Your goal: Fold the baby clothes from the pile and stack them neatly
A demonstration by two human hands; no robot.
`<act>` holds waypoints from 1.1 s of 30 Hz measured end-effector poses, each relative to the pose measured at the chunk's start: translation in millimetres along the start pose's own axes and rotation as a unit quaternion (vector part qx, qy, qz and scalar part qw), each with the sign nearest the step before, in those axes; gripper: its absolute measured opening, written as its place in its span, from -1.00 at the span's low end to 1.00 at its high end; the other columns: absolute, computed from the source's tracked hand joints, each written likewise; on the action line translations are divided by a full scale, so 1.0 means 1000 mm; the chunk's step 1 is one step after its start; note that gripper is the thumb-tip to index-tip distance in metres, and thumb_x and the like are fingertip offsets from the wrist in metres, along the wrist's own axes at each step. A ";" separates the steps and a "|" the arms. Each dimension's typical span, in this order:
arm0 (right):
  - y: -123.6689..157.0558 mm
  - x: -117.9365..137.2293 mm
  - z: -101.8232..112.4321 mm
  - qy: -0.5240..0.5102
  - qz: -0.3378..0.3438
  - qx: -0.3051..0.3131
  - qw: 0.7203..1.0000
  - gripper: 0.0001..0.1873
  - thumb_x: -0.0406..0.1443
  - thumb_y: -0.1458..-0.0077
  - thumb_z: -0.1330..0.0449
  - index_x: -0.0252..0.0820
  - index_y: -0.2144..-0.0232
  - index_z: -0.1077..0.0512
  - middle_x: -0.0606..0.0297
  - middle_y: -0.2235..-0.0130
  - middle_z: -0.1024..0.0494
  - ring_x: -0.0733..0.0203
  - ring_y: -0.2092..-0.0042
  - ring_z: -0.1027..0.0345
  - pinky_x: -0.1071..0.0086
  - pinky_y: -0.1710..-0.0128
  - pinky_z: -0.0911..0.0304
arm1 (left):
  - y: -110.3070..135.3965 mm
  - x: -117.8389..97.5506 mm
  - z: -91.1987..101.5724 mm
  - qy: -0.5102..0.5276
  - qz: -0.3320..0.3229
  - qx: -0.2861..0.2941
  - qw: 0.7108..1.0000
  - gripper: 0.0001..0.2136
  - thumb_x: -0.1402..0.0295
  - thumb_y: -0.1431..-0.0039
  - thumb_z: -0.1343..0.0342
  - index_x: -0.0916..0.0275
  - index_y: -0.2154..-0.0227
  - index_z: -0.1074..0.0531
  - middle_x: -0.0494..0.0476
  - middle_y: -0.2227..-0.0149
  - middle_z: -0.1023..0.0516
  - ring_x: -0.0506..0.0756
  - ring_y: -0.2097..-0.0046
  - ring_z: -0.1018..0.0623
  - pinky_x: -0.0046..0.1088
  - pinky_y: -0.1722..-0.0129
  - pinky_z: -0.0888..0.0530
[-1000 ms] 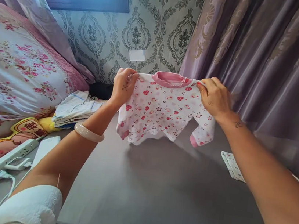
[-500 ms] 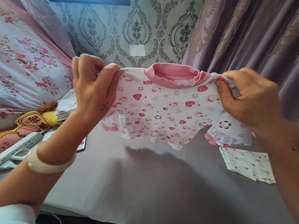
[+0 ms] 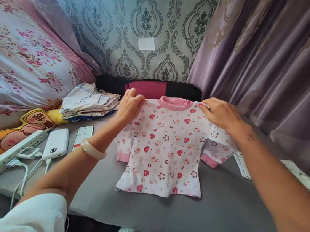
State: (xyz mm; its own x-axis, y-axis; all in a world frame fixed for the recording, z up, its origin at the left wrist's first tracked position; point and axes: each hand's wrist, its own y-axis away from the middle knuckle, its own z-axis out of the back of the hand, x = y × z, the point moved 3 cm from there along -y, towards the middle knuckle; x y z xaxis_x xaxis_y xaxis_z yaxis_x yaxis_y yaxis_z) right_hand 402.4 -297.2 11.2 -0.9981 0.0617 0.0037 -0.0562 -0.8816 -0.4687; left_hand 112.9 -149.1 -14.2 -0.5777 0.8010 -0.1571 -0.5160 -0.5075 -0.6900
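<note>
The left forearm (image 3: 66, 171) comes in from about 8 o'clock and slants up toward 1 or 2 o'clock; the right forearm (image 3: 272, 182) comes in from 4 o'clock, slanting toward 10 or 11. Both hands are level and well apart: the left hand (image 3: 129, 108) just toward 9 o'clock of centre, the right hand (image 3: 220, 113) toward 3. Each pinches with thumb against fingers, backs up. Small dark marks show on the right wrist (image 3: 247, 132).
</note>
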 end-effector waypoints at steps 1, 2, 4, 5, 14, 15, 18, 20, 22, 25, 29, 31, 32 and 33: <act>0.001 -0.001 -0.014 0.023 -0.007 0.019 1.000 -0.62 -0.10 -0.30 0.06 -0.12 0.10 -0.48 0.14 0.09 -0.54 -0.01 0.08 -0.41 0.22 0.20 -0.24 | 0.004 0.004 -0.018 -0.005 0.011 0.025 1.000 -0.75 0.29 -0.29 0.07 0.21 0.32 -0.52 0.22 0.25 -0.38 0.22 0.11 -0.35 -0.18 0.04 -0.33; 0.001 -0.002 -0.027 0.044 -0.014 0.037 0.998 -0.62 -0.11 -0.31 0.08 -0.11 0.09 -0.47 0.14 0.09 -0.53 0.00 0.10 -0.42 0.23 0.22 -0.23 | 0.008 0.008 -0.033 -0.011 0.021 0.045 0.999 -0.74 0.31 -0.29 0.08 0.21 0.31 -0.52 0.23 0.25 -0.37 0.22 0.11 -0.35 -0.19 0.04 -0.33; 0.003 -0.002 -0.049 0.069 -0.029 0.070 0.995 -0.61 -0.12 -0.33 0.11 -0.11 0.08 -0.46 0.13 0.10 -0.52 0.01 0.12 -0.42 0.26 0.26 -0.20 | 0.015 0.013 -0.059 -0.023 0.034 0.072 0.997 -0.73 0.32 -0.30 0.10 0.21 0.29 -0.53 0.25 0.23 -0.37 0.24 0.10 -0.35 -0.19 0.05 -0.33; 0.003 -0.002 -0.057 0.078 -0.036 0.082 0.993 -0.60 -0.12 -0.34 0.12 -0.10 0.07 -0.45 0.13 0.09 -0.51 0.02 0.12 -0.42 0.26 0.26 -0.18 | 0.018 0.015 -0.070 -0.029 0.038 0.081 0.996 -0.72 0.32 -0.30 0.11 0.21 0.28 -0.53 0.27 0.23 -0.37 0.25 0.10 -0.34 -0.19 0.05 -0.33; -0.003 -0.010 -0.109 0.093 -0.065 0.130 0.985 -0.60 -0.14 -0.36 0.16 -0.10 0.06 -0.42 0.08 0.04 -0.47 -0.02 0.08 -0.41 0.26 0.27 -0.14 | 0.019 0.030 -0.116 -0.052 0.050 0.125 0.990 -0.70 0.33 -0.31 0.13 0.24 0.27 -0.53 0.31 0.21 -0.38 0.25 0.13 -0.35 -0.22 0.10 -0.32; -0.004 -0.012 -0.115 0.092 -0.069 0.133 0.984 -0.60 -0.14 -0.37 0.16 -0.10 0.06 -0.41 0.08 0.04 -0.47 -0.02 0.07 -0.41 0.27 0.26 -0.14 | 0.018 0.032 -0.120 -0.053 0.050 0.128 0.989 -0.71 0.34 -0.31 0.12 0.24 0.27 -0.53 0.31 0.21 -0.38 0.24 0.13 -0.35 -0.22 0.11 -0.32; -0.007 -0.018 -0.134 0.090 -0.083 0.146 0.982 -0.60 -0.13 -0.37 0.17 -0.09 0.04 -0.40 0.07 0.03 -0.47 -0.01 0.06 -0.41 0.27 0.24 -0.16 | 0.015 0.037 -0.135 -0.068 0.055 0.143 0.986 -0.71 0.35 -0.31 0.11 0.25 0.27 -0.54 0.31 0.20 -0.39 0.24 0.13 -0.36 -0.23 0.12 -0.32; -0.009 -0.023 -0.148 0.095 -0.099 0.159 0.978 -0.59 -0.13 -0.38 0.19 -0.09 0.02 -0.39 0.08 0.01 -0.46 0.01 0.05 -0.41 0.27 0.22 -0.17 | 0.012 0.040 -0.145 -0.089 0.064 0.157 0.981 -0.71 0.36 -0.31 0.12 0.26 0.25 -0.54 0.32 0.19 -0.40 0.24 0.12 -0.36 -0.24 0.12 -0.32; -0.012 -0.028 -0.161 0.097 -0.110 0.170 0.974 -0.59 -0.14 -0.38 0.20 -0.11 0.02 -0.38 0.09 0.01 -0.45 0.04 0.04 -0.40 0.27 0.19 -0.19 | 0.008 0.043 -0.155 -0.108 0.072 0.176 0.976 -0.70 0.37 -0.32 0.14 0.27 0.24 -0.54 0.32 0.17 -0.41 0.23 0.11 -0.36 -0.26 0.11 -0.31; -0.018 -0.034 -0.179 0.093 -0.121 0.180 0.972 -0.58 -0.15 -0.39 0.21 -0.12 0.01 -0.37 0.10 0.01 -0.45 0.04 0.03 -0.39 0.26 0.15 -0.20 | 0.001 0.047 -0.168 -0.124 0.080 0.199 0.969 -0.68 0.36 -0.33 0.15 0.28 0.21 -0.53 0.32 0.14 -0.44 0.24 0.08 -0.38 -0.28 0.10 -0.30; -0.024 -0.038 -0.200 0.079 -0.147 0.186 0.968 -0.59 -0.17 -0.39 0.21 -0.13 -0.01 -0.36 0.06 -0.01 -0.44 0.04 0.01 -0.38 0.25 0.14 -0.21 | -0.006 0.052 -0.184 -0.139 0.096 0.224 0.960 -0.67 0.38 -0.32 0.17 0.31 0.17 -0.53 0.35 0.10 -0.47 0.26 0.04 -0.40 -0.27 0.09 -0.31; -0.025 -0.039 -0.209 0.069 -0.152 0.193 0.967 -0.61 -0.19 -0.38 0.19 -0.14 0.00 -0.38 0.05 -0.01 -0.45 0.04 0.00 -0.37 0.27 0.13 -0.20 | -0.006 0.055 -0.192 -0.142 0.106 0.257 0.950 -0.66 0.39 -0.32 0.17 0.32 0.15 -0.53 0.38 0.08 -0.49 0.27 0.01 -0.41 -0.26 0.09 -0.31; -0.026 -0.039 -0.214 0.064 -0.154 0.200 0.966 -0.62 -0.19 -0.38 0.17 -0.15 0.02 -0.39 0.05 -0.01 -0.45 0.03 -0.01 -0.37 0.28 0.12 -0.20 | -0.006 0.057 -0.196 -0.142 0.110 0.277 0.944 -0.66 0.39 -0.31 0.17 0.32 0.15 -0.53 0.38 0.08 -0.50 0.28 0.00 -0.42 -0.27 0.09 -0.31; -0.026 -0.039 -0.218 0.060 -0.153 0.206 0.965 -0.63 -0.20 -0.38 0.14 -0.16 0.04 -0.41 0.05 0.00 -0.45 0.03 -0.02 -0.36 0.28 0.11 -0.19 | -0.005 0.058 -0.200 -0.141 0.114 0.297 0.938 -0.67 0.40 -0.30 0.16 0.33 0.15 -0.53 0.39 0.09 -0.52 0.27 -0.01 -0.43 -0.27 0.09 -0.32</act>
State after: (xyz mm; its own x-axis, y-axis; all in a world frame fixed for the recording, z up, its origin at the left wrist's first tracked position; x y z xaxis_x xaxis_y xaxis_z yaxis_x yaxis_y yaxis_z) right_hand 448.4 -174.6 -169.2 -0.9242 0.3810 -0.0279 -0.3783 -0.9229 -0.0712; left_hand 208.3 -37.0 -161.1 -0.8162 0.5777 -0.0023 -0.5724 -0.8092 -0.1324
